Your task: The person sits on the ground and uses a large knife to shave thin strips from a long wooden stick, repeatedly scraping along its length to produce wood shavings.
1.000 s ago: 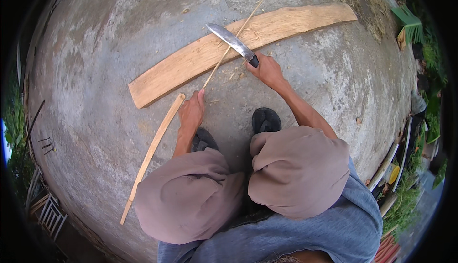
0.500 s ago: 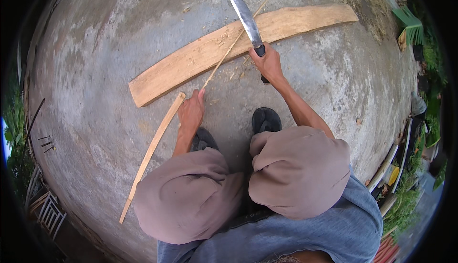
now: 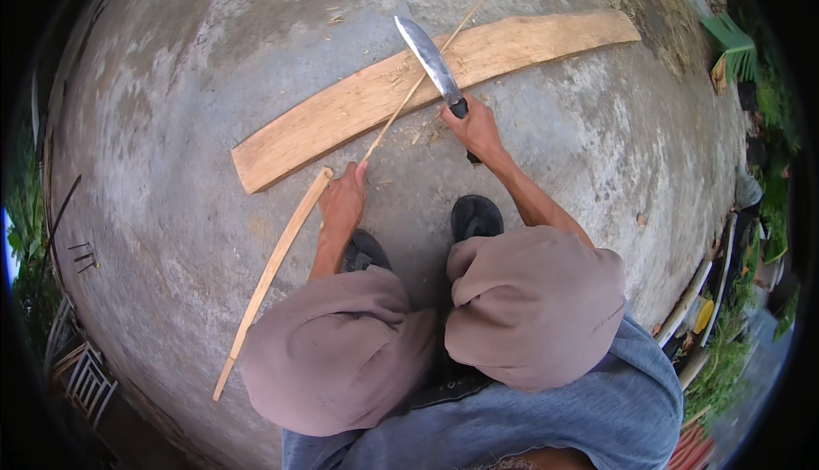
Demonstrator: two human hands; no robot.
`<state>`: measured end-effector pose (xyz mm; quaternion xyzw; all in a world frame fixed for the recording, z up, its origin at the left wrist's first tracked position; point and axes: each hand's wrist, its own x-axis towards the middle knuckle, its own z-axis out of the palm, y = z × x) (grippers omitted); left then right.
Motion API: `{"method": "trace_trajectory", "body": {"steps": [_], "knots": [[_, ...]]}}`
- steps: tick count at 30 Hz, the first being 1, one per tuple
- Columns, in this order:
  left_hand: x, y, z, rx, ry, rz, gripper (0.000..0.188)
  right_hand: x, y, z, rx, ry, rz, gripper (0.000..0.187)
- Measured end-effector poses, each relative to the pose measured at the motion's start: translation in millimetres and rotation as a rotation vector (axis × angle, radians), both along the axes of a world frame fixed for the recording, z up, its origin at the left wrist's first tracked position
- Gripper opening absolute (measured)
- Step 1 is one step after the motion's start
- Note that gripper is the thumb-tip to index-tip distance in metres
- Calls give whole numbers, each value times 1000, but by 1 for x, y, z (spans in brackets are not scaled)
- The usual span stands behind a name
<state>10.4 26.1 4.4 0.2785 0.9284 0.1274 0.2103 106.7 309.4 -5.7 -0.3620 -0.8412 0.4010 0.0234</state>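
My right hand (image 3: 475, 129) is closed around the black handle of a machete (image 3: 428, 55), its broad blade angled up and to the left. Under or against the blade runs a thin wooden strip (image 3: 398, 109), slanting across a long, thick plank (image 3: 546, 42) that lies on the ground. The strip's near end is pinched in my left hand (image 3: 343, 199). Just left of that hand lies a wider wooden slat (image 3: 277, 274), reaching down beside my left knee. Whether the blade touches the strip, I cannot tell.
Wood shavings (image 3: 420, 138) are scattered by the plank on the concrete ground (image 3: 171, 171). My sandalled feet (image 3: 476, 217) are close below the hands. Several dark rods (image 3: 83, 257) lie at far left; green plants (image 3: 734, 48) and a yellow container (image 3: 701, 314) line the right edge.
My right hand has drawn the machete down toward me and slightly left. The left hand and the thin strip have hardly moved.
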Motion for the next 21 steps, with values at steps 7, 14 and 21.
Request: {"method": "trace_trajectory", "body": {"steps": [7,14,21], "knots": [[3,-8,1,27,45,14,47,3,-14,6,-4,70,-74,42],[1,-11,-3,16,37,3,47,3,1,11,-3,-31,24,45],[1,-10,-2,0,20,5,49,3,-6,17,-17,-58,51,44]]}}
